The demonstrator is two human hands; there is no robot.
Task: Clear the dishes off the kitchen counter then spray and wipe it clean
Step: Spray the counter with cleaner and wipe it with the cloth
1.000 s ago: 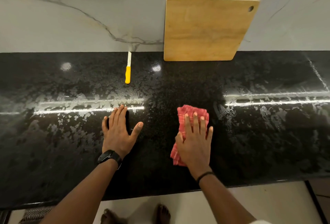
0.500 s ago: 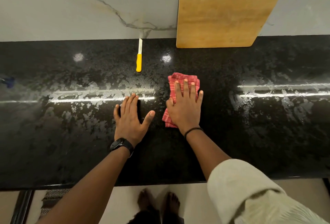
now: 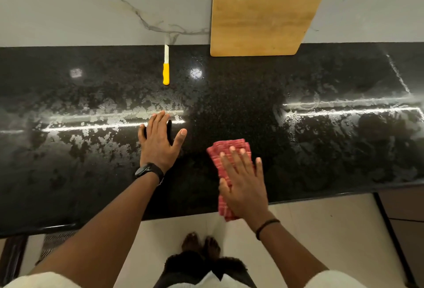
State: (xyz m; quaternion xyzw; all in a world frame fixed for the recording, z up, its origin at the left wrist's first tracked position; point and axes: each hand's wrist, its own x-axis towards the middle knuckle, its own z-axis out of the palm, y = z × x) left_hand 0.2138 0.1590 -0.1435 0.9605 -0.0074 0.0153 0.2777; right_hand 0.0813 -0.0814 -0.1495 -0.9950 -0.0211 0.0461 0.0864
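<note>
Right hand [image 3: 243,186], fingers straight and pressed flat on the red cloth [image 3: 229,147], has dragged it back across the counter [image 3: 321,76] to its front edge; left hand [image 3: 158,143] rests splayed nearby. The middle strip looks wiped, but spray film remains on both sides.

Yellow-handled knife [image 3: 166,65] lying flat, blade toward marble wall [image 3: 91,12]; wooden cutting board [image 3: 266,12] leaning against wall.
</note>
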